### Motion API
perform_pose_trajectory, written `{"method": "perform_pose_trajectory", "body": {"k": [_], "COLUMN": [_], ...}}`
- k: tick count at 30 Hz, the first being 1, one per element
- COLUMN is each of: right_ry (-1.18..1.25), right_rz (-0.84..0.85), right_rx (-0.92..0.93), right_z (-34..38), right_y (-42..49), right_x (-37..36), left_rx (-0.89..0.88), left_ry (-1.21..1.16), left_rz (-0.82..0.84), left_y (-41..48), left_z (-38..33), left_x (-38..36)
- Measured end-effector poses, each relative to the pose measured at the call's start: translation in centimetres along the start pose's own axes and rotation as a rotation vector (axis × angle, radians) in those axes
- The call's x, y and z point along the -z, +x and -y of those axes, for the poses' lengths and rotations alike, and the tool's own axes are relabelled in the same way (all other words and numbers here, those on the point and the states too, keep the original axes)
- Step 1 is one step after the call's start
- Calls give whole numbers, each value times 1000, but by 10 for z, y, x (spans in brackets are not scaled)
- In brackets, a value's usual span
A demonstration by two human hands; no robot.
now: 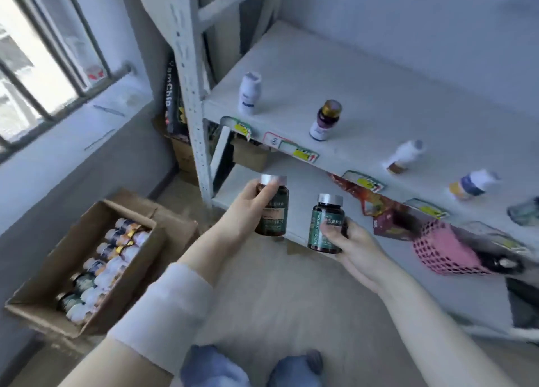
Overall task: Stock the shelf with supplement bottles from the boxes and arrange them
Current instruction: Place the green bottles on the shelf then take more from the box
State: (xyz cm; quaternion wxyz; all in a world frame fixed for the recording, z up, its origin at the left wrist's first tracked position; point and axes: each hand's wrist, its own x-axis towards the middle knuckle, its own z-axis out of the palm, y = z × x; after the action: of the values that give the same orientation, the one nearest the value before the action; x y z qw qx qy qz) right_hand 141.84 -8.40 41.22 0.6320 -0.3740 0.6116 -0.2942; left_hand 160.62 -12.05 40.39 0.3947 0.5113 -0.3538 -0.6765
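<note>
A pale grey metal shelf [379,101] carries a few scattered bottles [324,122], the far-right ones smeared and cut off. Before its lower tier, the left hand [248,208] grips a dark silver-capped bottle [276,211] and the right hand [350,243] grips a second dark silver-capped bottle [320,229]; fingers hide parts of both labels

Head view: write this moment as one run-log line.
left hand grips silver-capped bottle | right hand grips second silver-capped bottle | shelf part-stocked

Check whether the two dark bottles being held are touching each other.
Apart. The head view shows a strip of shelf between the left bottle and the right bottle.
</note>
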Motion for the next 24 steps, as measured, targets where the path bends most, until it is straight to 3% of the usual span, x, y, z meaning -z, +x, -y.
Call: {"method": "perform_pose_trajectory", "body": {"k": [5, 12, 24], "right_ry": [18, 83, 98], "right_rz": [-119, -331, -531], "right_rx": [126, 196, 304], "right_z": [2, 1, 48], "right_y": [-42, -75, -18], "right_x": [153, 319, 487], "left_rx": [-135, -173, -149], "left_ry": [102, 267, 394], "left_rz": [141, 368, 477], "left_y": [29, 70, 213], "left_z": [-8, -13, -43], "left_x": [-167, -355, -516]}}
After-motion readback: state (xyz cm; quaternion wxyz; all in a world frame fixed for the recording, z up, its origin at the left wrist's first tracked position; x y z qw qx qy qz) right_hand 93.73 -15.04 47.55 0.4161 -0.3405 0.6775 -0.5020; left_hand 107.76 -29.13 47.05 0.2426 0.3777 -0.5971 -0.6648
